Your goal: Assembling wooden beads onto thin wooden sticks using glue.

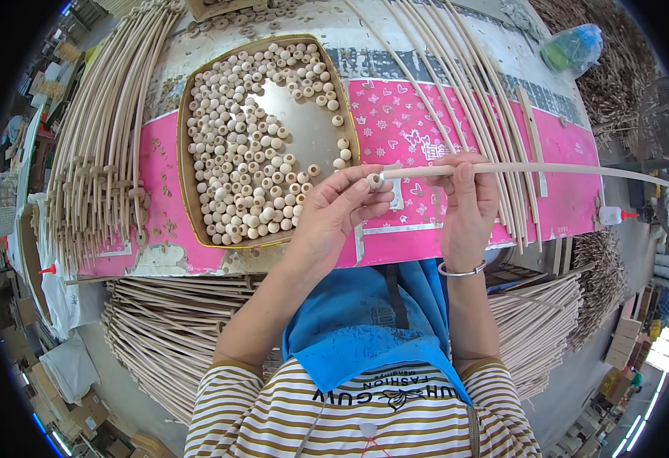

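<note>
Between the thumb and fingers of my left hand (pixel 344 206) is a small wooden bead (pixel 375 182), its hole facing right. My right hand (pixel 468 198) pinches a long pale wooden rod (pixel 563 168) near its left end. A bit of white shows where the rod's end meets the bead; I cannot tell whether the end is inside the hole. The rod runs out far to the right. Left of my hands lies a yellow-rimmed tray (pixel 185 153) with many loose wooden beads (pixel 231 164).
Rods with wooden pieces near their ends (pixel 106 114) are stacked at the left. More plain rods (pixel 495 130) lie at the right, on a pink sheet (pixel 571 160). A white bottle with a red tip (pixel 613 215) is at the right edge. Bundled rods (pixel 159 320) sit below the table.
</note>
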{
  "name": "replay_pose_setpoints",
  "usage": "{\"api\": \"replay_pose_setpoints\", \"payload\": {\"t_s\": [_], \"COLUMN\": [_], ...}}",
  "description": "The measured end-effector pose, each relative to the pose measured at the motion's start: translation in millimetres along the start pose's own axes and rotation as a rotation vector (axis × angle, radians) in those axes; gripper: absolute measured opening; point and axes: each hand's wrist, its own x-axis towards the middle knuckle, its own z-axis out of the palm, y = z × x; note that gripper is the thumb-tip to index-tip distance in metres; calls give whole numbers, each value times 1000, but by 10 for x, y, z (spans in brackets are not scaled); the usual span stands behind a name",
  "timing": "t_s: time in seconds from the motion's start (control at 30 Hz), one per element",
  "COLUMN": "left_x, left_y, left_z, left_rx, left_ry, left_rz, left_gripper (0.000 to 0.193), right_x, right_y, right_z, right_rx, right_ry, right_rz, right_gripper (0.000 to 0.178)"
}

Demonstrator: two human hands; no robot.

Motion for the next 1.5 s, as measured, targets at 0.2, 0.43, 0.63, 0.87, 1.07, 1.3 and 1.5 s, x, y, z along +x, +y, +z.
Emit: {"api": "replay_pose_setpoints", "payload": {"t_s": [0.2, 0.43, 0.63, 0.87, 1.07, 1.3, 1.5], "left_x": [-79, -87, -95, -60, -6, 142, 146], "left_y": [2, -36, -100, -6, -132, -278, 77], "left_z": [76, 55, 70, -98, 154, 218, 58], "left_rx": [-46, -50, 8, 429, 221, -1, 163], "left_ry": [-12, -15, 56, -44, 41, 59, 109], "left_rz": [4, 27, 139, 249, 259, 328, 436], "left_gripper": [31, 28, 28, 25, 28, 37, 35], "right_x": [-68, -151, -193, -176, -350, -513, -615], "right_y": [55, 88, 92, -4, 225, -78, -790], "right_z": [-27, -95, -96, -156, 10, -137, -912], "right_rx": [4, -58, -164, -268, -85, -109, -1294], "right_ry": [-7, -68, -126, -250, 92, -171, -18], "right_rz": [1, -34, -247, -276, -196, 387, -486], "right_gripper": [23, 21, 16, 16, 18, 19, 35]}}
